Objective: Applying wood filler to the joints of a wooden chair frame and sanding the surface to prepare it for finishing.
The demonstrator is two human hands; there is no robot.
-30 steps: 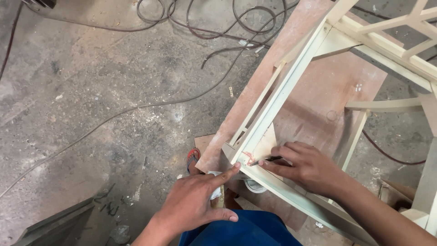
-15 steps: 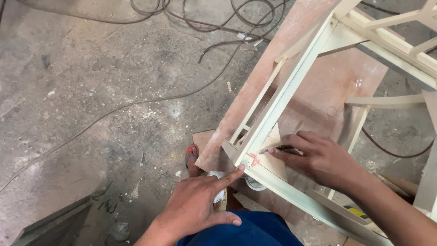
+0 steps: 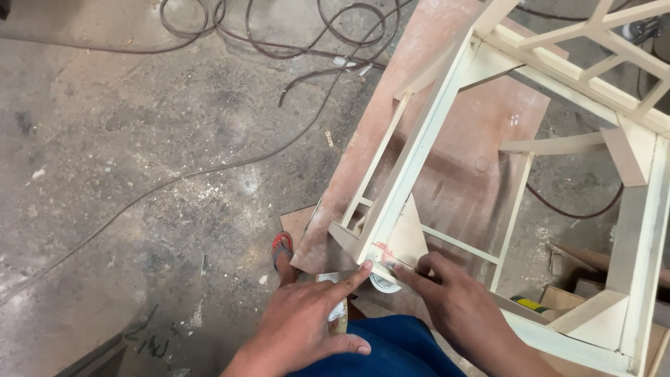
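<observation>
— Pressing what with the left hand [image 3: 307, 328]?
— Its forefinger touches the near corner of the pale wooden frame [image 3: 412, 174], which lies on a reddish board [image 3: 481, 139] over the concrete floor [image 3: 139, 153].
— The right hand [image 3: 460, 307]?
— Pinching a thin dark tool [image 3: 408, 267], kind unclear, beside a red mark [image 3: 380, 248].

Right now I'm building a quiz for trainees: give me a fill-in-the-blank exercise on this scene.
1. Both hands meet at one ____ of the pale wooden frame.
2. The left hand points its ____ finger there.
3. Black ____ lie on the concrete floor.

Missing words: corner; index; cables
</observation>
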